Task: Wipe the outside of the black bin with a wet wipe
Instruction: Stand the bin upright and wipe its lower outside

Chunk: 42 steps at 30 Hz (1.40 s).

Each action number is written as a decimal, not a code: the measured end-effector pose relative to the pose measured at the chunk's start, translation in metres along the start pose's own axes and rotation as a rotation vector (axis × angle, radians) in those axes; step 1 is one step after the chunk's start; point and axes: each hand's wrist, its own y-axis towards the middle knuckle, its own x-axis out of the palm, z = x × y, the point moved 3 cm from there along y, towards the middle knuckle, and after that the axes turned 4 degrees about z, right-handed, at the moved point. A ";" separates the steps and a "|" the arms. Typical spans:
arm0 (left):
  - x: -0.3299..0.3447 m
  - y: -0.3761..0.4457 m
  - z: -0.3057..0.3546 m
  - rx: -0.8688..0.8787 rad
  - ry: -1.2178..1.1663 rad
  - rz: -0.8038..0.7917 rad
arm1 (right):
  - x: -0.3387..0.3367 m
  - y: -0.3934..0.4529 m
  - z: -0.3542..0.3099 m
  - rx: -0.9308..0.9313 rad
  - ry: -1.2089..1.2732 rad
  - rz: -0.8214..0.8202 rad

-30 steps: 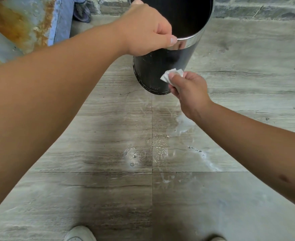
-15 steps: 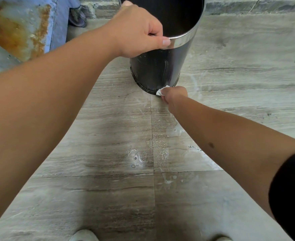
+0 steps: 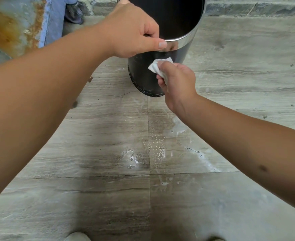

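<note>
The black bin (image 3: pixel 141 75), a tall cylinder with a shiny metal rim, stands on the floor at the top centre. My left hand (image 3: pixel 131 32) pinches its near rim, thumb outside and fingers inside. My right hand (image 3: pixel 176 79) holds a folded white wet wipe (image 3: pixel 158 66) and presses it against the bin's outer wall, just below the rim on the near side. The bin's far side is hidden.
Grey stone floor tiles (image 3: pixel 108 197) show wet smears and droplets in front of the bin. A rusty blue metal panel (image 3: pixel 18 23) stands at the top left, with a dark shoe (image 3: pixel 74 13) beside it. A stone ledge (image 3: pixel 256 7) runs behind. My shoe tip (image 3: pixel 78 237) shows at the bottom.
My right hand slid the wipe down to the bin's base, then back up to just below the rim. The left hand kept its hold on the rim.
</note>
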 end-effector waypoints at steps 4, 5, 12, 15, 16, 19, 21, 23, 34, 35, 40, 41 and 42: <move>-0.001 0.001 0.003 0.004 0.009 -0.007 | 0.000 0.011 0.029 0.094 -0.015 0.093; -0.001 0.001 0.003 0.004 0.014 -0.005 | -0.003 0.015 0.038 0.110 -0.042 0.113; 0.000 0.002 0.001 -0.012 -0.003 -0.022 | 0.001 0.040 0.086 0.289 -0.394 0.211; 0.000 0.001 -0.002 -0.015 0.018 -0.021 | 0.004 0.054 0.098 0.363 -0.500 0.253; 0.000 0.000 -0.002 -0.008 0.029 -0.021 | 0.005 0.059 0.102 0.384 -0.521 0.250; -0.001 0.001 0.000 0.024 0.056 -0.036 | 0.002 0.064 0.100 0.390 -0.574 0.268; -0.001 0.000 0.000 0.026 0.058 -0.044 | -0.004 0.061 0.095 0.379 -0.602 0.255; -0.001 -0.002 -0.001 0.017 0.076 -0.035 | -0.012 0.053 0.088 0.398 -0.587 0.164; -0.002 -0.051 0.022 0.012 0.113 0.081 | -0.074 -0.012 0.012 0.390 -0.365 -0.256; -0.003 -0.059 0.024 0.011 0.125 0.086 | -0.074 -0.018 0.000 0.355 -0.388 -0.306; -0.019 -0.084 0.040 -0.034 0.067 0.159 | -0.062 -0.056 -0.071 -0.032 -0.607 -0.438; -0.023 -0.083 0.044 -0.025 0.022 0.159 | -0.057 -0.064 -0.086 -0.123 -0.650 -0.459; -0.026 -0.081 0.051 -0.013 -0.054 0.137 | -0.051 -0.072 -0.100 -0.211 -0.706 -0.488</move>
